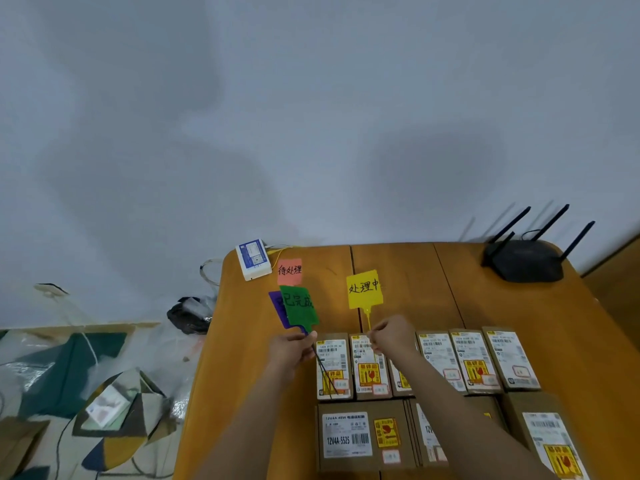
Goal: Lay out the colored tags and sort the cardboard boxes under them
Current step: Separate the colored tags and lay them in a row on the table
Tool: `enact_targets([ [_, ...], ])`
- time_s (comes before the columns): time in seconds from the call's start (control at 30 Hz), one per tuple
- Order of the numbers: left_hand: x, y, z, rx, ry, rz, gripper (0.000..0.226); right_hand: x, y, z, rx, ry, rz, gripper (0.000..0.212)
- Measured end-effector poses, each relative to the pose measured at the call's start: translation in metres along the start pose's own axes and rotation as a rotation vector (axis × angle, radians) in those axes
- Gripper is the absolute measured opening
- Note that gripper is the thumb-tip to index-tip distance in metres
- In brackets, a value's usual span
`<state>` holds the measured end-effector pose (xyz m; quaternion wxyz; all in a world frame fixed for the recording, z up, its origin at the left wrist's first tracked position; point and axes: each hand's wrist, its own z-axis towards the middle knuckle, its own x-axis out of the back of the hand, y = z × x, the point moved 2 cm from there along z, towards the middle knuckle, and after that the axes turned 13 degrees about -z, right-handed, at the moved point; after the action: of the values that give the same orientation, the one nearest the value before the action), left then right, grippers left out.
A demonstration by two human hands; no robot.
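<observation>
A red tag (290, 271) with black writing lies flat near the far left of the wooden table (415, 271). My left hand (292, 348) pinches the stems of a green tag (300, 308) and a purple tag (277, 306) half hidden behind it. My right hand (391, 334) pinches the thin stem of a yellow tag (364, 289), holding it just above the table. Below the hands, several small labelled cardboard boxes (478, 362) lie in a row, and larger boxes (360, 438) sit in front of them; my forearms cover some.
A white and blue device (252, 259) with cables sits at the table's far left corner. A black router (526, 259) with antennas stands at the far right. Left of the table, on the floor, lie a patterned cushion (117, 414) and a dark bag (190, 315).
</observation>
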<state>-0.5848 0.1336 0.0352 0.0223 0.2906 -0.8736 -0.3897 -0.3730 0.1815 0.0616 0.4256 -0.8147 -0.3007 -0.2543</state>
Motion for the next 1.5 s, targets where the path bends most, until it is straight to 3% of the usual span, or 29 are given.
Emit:
enact_targets([
  [0.33,-0.035,0.008,0.089,0.002,-0.011,0.034,0.013,-0.030,-0.026,0.129,-0.105,-0.139,-0.031,0.011],
  [0.6,-0.036,0.019,0.147,0.040,0.021,-0.084,0.020,-0.077,-0.032,0.196,-0.172,-0.129,0.000,0.031],
  [0.67,-0.033,0.020,0.155,0.053,0.032,-0.093,0.025,-0.085,-0.030,0.206,-0.182,-0.131,-0.019,0.029],
  [0.77,-0.030,0.018,0.161,0.057,0.030,-0.100,0.022,-0.096,-0.027,0.221,-0.154,-0.135,-0.076,0.011],
  [0.87,-0.027,0.015,0.165,0.067,0.028,-0.101,0.018,-0.119,-0.014,0.246,-0.124,-0.118,-0.160,0.018],
  [1.13,-0.021,0.010,0.174,0.105,0.047,-0.126,0.011,-0.116,-0.030,0.234,-0.083,-0.081,-0.249,0.006],
  [1.5,-0.021,0.006,0.175,0.129,0.036,-0.171,0.023,-0.117,-0.034,0.222,-0.037,-0.053,-0.345,0.019],
])
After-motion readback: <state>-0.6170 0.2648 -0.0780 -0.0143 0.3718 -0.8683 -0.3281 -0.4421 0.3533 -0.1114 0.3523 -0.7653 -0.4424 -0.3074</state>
